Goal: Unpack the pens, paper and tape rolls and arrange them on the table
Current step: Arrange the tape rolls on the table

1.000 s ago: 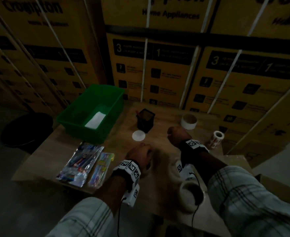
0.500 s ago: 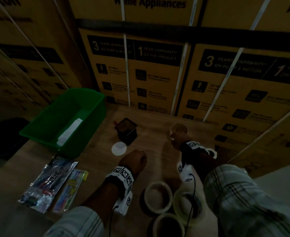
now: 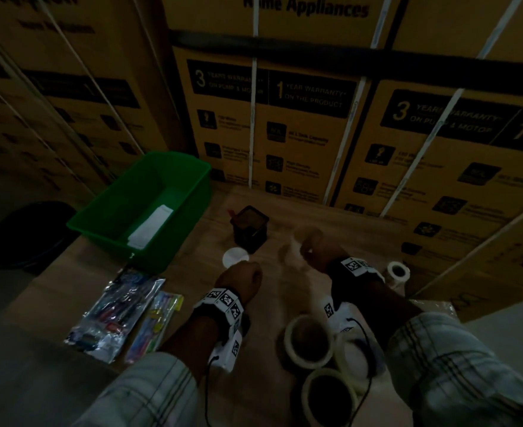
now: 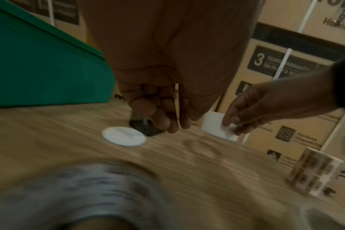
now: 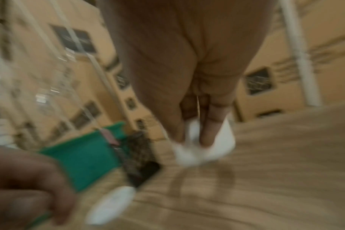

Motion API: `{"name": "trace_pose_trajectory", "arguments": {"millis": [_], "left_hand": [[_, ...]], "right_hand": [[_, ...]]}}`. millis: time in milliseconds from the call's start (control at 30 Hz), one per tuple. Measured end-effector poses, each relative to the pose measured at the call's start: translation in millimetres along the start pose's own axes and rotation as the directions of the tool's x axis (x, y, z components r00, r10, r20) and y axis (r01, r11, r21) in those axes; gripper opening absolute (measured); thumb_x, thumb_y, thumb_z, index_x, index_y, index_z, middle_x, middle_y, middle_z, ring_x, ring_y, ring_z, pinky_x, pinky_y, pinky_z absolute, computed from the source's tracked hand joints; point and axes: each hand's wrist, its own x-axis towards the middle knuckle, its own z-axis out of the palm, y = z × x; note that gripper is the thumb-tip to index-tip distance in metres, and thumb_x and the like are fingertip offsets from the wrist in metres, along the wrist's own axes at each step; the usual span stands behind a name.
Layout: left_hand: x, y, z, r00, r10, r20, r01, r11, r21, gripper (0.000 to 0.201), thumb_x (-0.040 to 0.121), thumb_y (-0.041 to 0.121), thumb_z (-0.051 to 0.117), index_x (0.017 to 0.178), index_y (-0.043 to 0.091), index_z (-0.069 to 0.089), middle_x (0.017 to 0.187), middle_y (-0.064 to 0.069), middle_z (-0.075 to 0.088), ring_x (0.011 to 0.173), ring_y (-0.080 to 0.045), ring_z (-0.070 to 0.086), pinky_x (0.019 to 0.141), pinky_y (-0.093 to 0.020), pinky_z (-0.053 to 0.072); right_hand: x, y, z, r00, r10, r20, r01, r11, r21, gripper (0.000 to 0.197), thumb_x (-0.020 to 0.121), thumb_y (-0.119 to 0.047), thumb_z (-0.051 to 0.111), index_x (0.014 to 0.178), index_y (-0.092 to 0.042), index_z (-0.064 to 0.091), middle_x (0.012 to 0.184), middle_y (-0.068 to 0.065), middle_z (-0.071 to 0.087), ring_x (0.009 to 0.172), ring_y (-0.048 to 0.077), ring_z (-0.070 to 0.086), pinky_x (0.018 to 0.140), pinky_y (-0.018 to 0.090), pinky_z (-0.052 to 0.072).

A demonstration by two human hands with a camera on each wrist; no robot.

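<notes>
The right wrist picture is all smeared. The right hand [image 5: 189, 96] there pinches a white tape roll [image 5: 205, 147], but the roll's shape is just a blur. To the left of that hand, the black pen cup [image 5: 142, 157] and the white disc [image 5: 110, 205] are fuzzy too.

In the left wrist picture, the left hand [image 4: 163, 87] covers most of the pen cup behind its fingers. Its fingers are curled, maybe around something thin; I cannot tell. Below that hand a big grey roll [image 4: 73, 194] is blurred and cut off by the bottom edge.

In the dim head picture, the right hand hides the white roll, and the pen packs [image 3: 115, 315] left of the left hand are too dark to read.
</notes>
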Motion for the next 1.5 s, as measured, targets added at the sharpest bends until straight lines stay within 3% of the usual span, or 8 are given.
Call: {"name": "trace_pose_trajectory", "arguments": {"millis": [133, 367, 533, 633, 833, 1000, 1233, 1500], "left_hand": [[-18, -41, -13, 0.997, -0.065, -0.049, 0.063, 0.998, -0.024, 0.062, 0.09, 0.042, 0.019, 0.112, 0.004, 0.063, 0.12, -0.018, 0.061, 0.111, -0.029, 0.058, 0.093, -0.033, 0.045], [-59, -102, -31, 0.968, -0.169, -0.187, 0.174, 0.985, 0.011, 0.019, 0.093, 0.028, 0.048, 0.101, 0.013, 0.058, 0.111, -0.012, 0.064, 0.104, -0.031, 0.06, 0.09, -0.037, 0.046], [-81, -134, -29, 0.985, -0.103, -0.136, 0.102, 0.995, -0.014, 0.045, 0.085, 0.054, 0.036, 0.114, 0.029, 0.06, 0.121, -0.009, 0.063, 0.111, -0.029, 0.059, 0.099, -0.042, 0.046], [-91, -135, -22, 0.995, -0.097, 0.011, 0.095, 0.983, 0.156, 0.045, 0.096, 0.047, 0.034, 0.131, 0.027, 0.052, 0.133, -0.012, 0.053, 0.124, -0.03, 0.047, 0.11, -0.042, 0.034], [-94, -131, -19, 0.998, -0.022, 0.065, 0.009, 0.983, 0.183, 0.032, 0.095, 0.029, 0.045, 0.117, 0.016, 0.064, 0.124, -0.017, 0.053, 0.117, -0.033, 0.049, 0.101, -0.037, 0.04], [-91, -121, -15, 0.999, 0.051, 0.016, -0.053, 0.988, 0.147, 0.03, 0.086, 0.04, 0.046, 0.108, 0.03, 0.064, 0.126, -0.008, 0.054, 0.116, -0.031, 0.05, 0.102, -0.039, 0.044], [-91, -66, -3, 0.967, 0.246, -0.063, -0.235, 0.962, 0.137, 0.027, 0.091, 0.026, 0.047, 0.105, 0.021, 0.069, 0.119, -0.005, 0.063, 0.113, -0.027, 0.056, 0.099, -0.034, 0.044], [-96, 14, 24, 0.947, 0.317, 0.042, -0.319, 0.945, 0.066, 0.029, 0.093, 0.021, 0.046, 0.114, 0.015, 0.066, 0.123, -0.009, 0.058, 0.114, -0.029, 0.055, 0.096, -0.035, 0.047]], "right_hand": [[-18, -64, -8, 0.986, -0.14, 0.093, 0.131, 0.986, 0.104, 0.032, 0.09, -0.013, 0.055, 0.122, -0.011, 0.058, 0.137, 0.013, 0.052, 0.121, 0.029, 0.052, 0.091, 0.032, 0.043], [-20, -172, 40, 0.913, -0.314, 0.26, 0.307, 0.949, 0.066, 0.034, 0.092, -0.011, 0.054, 0.124, -0.005, 0.06, 0.138, 0.014, 0.051, 0.122, 0.03, 0.051, 0.096, 0.029, 0.038], [-25, -203, 74, 0.899, -0.3, 0.318, 0.299, 0.953, 0.052, 0.027, 0.092, -0.016, 0.055, 0.115, -0.004, 0.063, 0.122, 0.017, 0.061, 0.11, 0.033, 0.058, 0.082, 0.03, 0.041], [-30, -204, 87, 0.922, -0.262, 0.285, 0.254, 0.965, 0.066, 0.035, 0.094, -0.025, 0.053, 0.124, -0.008, 0.057, 0.125, 0.015, 0.059, 0.115, 0.032, 0.055, 0.086, 0.032, 0.04], [-49, -194, 87, 0.945, -0.247, 0.214, 0.241, 0.969, 0.056, 0.033, 0.092, -0.029, 0.054, 0.119, -0.011, 0.06, 0.123, 0.012, 0.061, 0.112, 0.031, 0.057, 0.095, 0.04, 0.046], [-68, -182, 79, 0.977, -0.184, 0.105, 0.178, 0.982, 0.07, 0.028, 0.091, -0.027, 0.054, 0.113, -0.014, 0.066, 0.123, 0.007, 0.063, 0.113, 0.026, 0.058, 0.094, 0.034, 0.046], [-113, -135, 75, 0.988, -0.121, -0.1, 0.133, 0.984, 0.116, 0.022, 0.089, -0.022, 0.056, 0.1, -0.011, 0.071, 0.109, 0.008, 0.07, 0.099, 0.026, 0.064, 0.085, 0.03, 0.047], [-157, -49, 69, 0.981, 0.009, -0.193, 0.028, 0.982, 0.188, 0.028, 0.091, -0.022, 0.055, 0.117, -0.015, 0.064, 0.124, 0.007, 0.062, 0.113, 0.025, 0.059, 0.097, 0.033, 0.046]]}}
